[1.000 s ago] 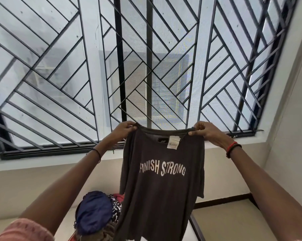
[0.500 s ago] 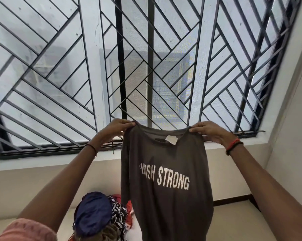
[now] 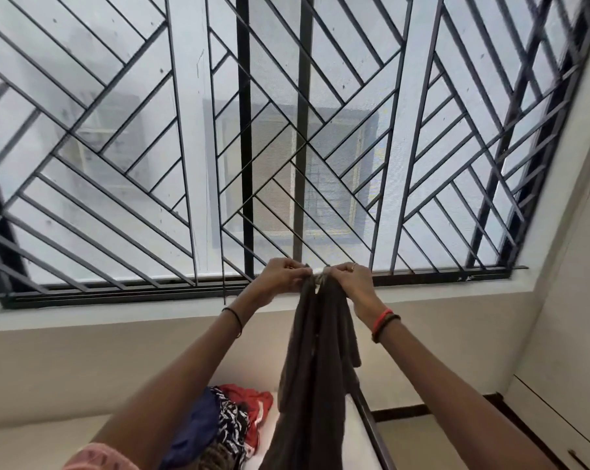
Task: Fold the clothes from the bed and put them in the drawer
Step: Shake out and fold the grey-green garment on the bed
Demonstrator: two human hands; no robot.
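A dark grey T-shirt (image 3: 315, 368) hangs lengthwise in front of me, folded in half so its printed front is hidden. My left hand (image 3: 281, 278) and my right hand (image 3: 349, 279) are side by side at its top, each pinching a shoulder, with the two shoulders brought together. Below it, on the white bed (image 3: 354, 446), lies a pile of clothes (image 3: 226, 425): a blue piece, a black-and-white patterned piece and a red piece.
A big window with a black metal grille (image 3: 253, 147) fills the wall ahead, above a white sill. The bed's dark edge (image 3: 371, 425) runs at the right. A pale cabinet front (image 3: 558, 422) stands at the far right.
My hands have come together from about a shirt's width apart, closing the spread T-shirt in half. The lettering no longer shows.
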